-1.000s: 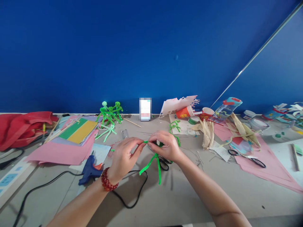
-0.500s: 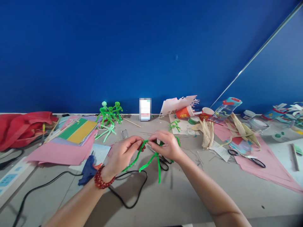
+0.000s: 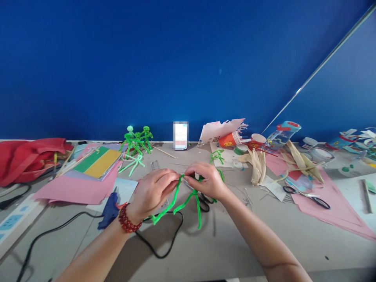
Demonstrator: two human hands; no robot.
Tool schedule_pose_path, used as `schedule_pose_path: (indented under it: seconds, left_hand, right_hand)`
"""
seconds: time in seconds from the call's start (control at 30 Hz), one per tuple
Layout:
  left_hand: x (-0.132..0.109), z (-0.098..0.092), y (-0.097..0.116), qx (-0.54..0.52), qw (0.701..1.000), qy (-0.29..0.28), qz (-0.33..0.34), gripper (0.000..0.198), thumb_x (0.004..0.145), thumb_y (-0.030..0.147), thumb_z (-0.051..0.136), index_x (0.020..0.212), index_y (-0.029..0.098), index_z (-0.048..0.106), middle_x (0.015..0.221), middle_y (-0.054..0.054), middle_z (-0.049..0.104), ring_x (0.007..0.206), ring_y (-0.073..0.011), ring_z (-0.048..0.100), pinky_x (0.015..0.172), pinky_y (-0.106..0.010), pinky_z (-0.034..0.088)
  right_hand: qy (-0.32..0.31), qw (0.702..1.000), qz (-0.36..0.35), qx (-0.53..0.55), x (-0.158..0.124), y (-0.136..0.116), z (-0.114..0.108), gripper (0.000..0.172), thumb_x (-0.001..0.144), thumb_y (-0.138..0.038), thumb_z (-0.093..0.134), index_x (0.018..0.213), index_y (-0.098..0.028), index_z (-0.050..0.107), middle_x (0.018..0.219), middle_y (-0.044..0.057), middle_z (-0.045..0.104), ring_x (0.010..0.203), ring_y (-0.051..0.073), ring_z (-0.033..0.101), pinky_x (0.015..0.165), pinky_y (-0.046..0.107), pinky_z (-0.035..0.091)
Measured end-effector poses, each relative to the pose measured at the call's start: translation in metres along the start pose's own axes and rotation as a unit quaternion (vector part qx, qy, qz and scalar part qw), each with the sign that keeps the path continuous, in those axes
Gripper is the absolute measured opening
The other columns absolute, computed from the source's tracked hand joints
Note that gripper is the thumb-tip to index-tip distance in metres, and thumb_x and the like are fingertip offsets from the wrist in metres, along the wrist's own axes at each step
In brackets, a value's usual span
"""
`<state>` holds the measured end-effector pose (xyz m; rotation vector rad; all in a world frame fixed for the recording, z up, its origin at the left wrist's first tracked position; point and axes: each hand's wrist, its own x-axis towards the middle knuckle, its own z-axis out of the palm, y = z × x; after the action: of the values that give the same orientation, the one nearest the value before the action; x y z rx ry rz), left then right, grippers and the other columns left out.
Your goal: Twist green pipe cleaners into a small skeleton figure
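My left hand (image 3: 157, 190), with a red bead bracelet (image 3: 128, 220) at its wrist, pinches a green pipe cleaner (image 3: 175, 197) near the middle of the view. Close beside it, my right hand (image 3: 205, 181) is closed on the same green pipe-cleaner piece, thumb and forefinger together. Several fuzzy green legs (image 3: 197, 205) hang from under the right hand, and another green end shows behind its knuckles. The fingers hide where the strands join. Below the hands a black cable (image 3: 160, 256) loops on the grey table.
Green pipe-cleaner figures (image 3: 136, 143) stand at the back left; a smaller one (image 3: 216, 156) is behind my right hand. A blue glue gun (image 3: 109, 211) lies by my left wrist. Scissors (image 3: 308, 196) rest on pink paper (image 3: 337, 213) at right. A phone (image 3: 180, 136) leans on the blue wall.
My left hand has turned over slightly, its fingers closing nearer the right hand. The hanging green strand beside it has swung a little. The right hand stays almost still.
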<state>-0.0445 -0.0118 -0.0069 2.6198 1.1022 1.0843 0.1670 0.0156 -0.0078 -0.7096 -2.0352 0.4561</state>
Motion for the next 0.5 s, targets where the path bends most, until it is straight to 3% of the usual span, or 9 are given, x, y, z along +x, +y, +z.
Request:
schedule_pose_path:
  seconds: [0.1, 0.27, 0.37, 0.5]
  left_hand:
    - [0.0008, -0.0016, 0.0020, -0.048, 0.998, -0.006, -0.032, 0.015, 0.092, 0.016, 0.052, 0.102, 0.021, 0.063, 0.093, -0.005, 0.071, 0.088, -0.0180, 0.066, 0.078, -0.029, 0.051]
    - [0.0033, -0.0058, 0.0076, -0.111, 0.982, -0.029, -0.152, 0.014, 0.092, 0.028, 0.054, 0.082, 0.021, 0.061, 0.074, 0.000, 0.066, 0.072, -0.0147, 0.063, 0.064, -0.025, 0.048]
    - [0.0039, -0.0052, 0.0081, -0.208, 0.950, -0.040, -0.230, 0.023, 0.092, 0.035, 0.055, 0.075, 0.020, 0.057, 0.067, 0.001, 0.062, 0.065, -0.0137, 0.059, 0.061, -0.024, 0.047]
    - [0.0049, 0.0014, 0.0047, -0.341, 0.885, -0.057, -0.312, 0.027, 0.090, 0.039, 0.057, 0.071, 0.019, 0.057, 0.064, 0.001, 0.058, 0.060, -0.0125, 0.053, 0.058, -0.025, 0.044]
  right_hand:
    - [0.007, 0.999, -0.035, -0.018, 0.0007, 0.0008, 0.0000, 0.007, 0.085, -0.016, 0.058, 0.081, -0.019, 0.063, 0.073, 0.003, 0.067, 0.070, 0.016, 0.061, 0.066, 0.027, 0.048]
    - [-0.019, 0.995, -0.092, -0.045, 0.0010, 0.0005, 0.0013, 0.011, 0.087, -0.014, 0.053, 0.082, -0.021, 0.060, 0.077, 0.005, 0.070, 0.072, 0.017, 0.063, 0.068, 0.029, 0.049]
    - [-0.030, 0.991, -0.116, -0.052, 0.0006, -0.0001, 0.0019, 0.012, 0.089, -0.013, 0.052, 0.085, -0.021, 0.060, 0.078, 0.005, 0.070, 0.073, 0.017, 0.064, 0.069, 0.029, 0.050]
    - [-0.028, 0.984, -0.155, -0.085, -0.0007, -0.0009, 0.0009, 0.011, 0.091, -0.014, 0.051, 0.089, -0.020, 0.061, 0.083, 0.006, 0.071, 0.077, 0.017, 0.066, 0.074, 0.031, 0.052]
